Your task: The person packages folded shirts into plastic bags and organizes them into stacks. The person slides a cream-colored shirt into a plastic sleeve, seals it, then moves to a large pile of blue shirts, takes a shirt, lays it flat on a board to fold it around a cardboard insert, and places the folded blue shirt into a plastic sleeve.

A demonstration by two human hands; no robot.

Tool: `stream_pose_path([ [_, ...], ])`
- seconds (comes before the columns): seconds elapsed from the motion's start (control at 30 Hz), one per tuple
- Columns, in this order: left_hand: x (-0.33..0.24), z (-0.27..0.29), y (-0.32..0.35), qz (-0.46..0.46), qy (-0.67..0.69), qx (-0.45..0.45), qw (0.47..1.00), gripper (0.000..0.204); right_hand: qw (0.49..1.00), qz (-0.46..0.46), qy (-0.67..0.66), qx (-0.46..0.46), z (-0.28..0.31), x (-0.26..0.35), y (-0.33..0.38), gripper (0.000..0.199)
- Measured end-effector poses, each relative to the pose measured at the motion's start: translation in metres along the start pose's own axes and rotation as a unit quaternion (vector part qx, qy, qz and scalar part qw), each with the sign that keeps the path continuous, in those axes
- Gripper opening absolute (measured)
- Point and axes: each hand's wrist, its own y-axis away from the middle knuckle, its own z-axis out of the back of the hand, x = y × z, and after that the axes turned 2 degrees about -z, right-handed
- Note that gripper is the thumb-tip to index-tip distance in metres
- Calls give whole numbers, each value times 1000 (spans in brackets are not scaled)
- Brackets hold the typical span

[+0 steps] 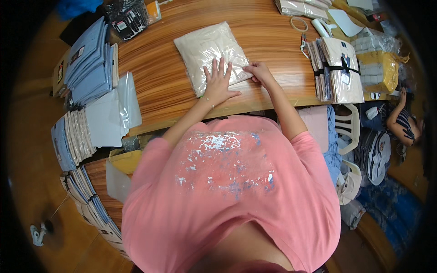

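Striped wood grain is shown across the counter (154,59) in the head view, with packed goods set out on both sides of the fingers. Well to their left, a stack of blue packages (86,59) is piled; well to their right, a beige-topped stack (334,52) is bound with a black strap, and a tape ring (299,19) and a white handheld device (321,28) are placed beyond it.

Under the fingers themselves, a film-wrapped package (205,43) is laid flat on the counter, most of it spread ahead of the fingertips. By the left hand (218,89) it is pressed from above: the fingers are fanned wide and nothing is gripped. By the right hand (261,73), just beside, its near right corner is pinched between thumb and forefinger.

For good handling, the left palm is best laid broad and light, so that the contents are not creased and the slick film is not allowed to slide. At the pinched corner, tension is best applied low and evenly, since the film might be torn by a sharp tug.
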Motion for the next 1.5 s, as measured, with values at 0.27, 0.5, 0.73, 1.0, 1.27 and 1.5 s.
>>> stream_pose_path([
  [0.27,16,91,0,91,488,-139,857,52,918,394,-5,46,-15,141,91,30],
  [0.5,22,44,-1,115,953,-59,275,78,920,310,173,-168,-18,10,-37,56],
  [0.73,36,-53,-7,282,881,-104,365,55,896,282,260,-225,-33,-17,-20,52],
  [1.0,15,-45,-10,233,920,-88,303,53,917,117,319,-209,-30,31,-3,44],
  [1.27,9,-26,-21,182,942,-79,269,50,860,340,359,-130,-18,6,-48,44],
  [1.5,8,-16,-29,146,954,-87,249,48,854,342,365,-142,-19,6,-52,45],
])
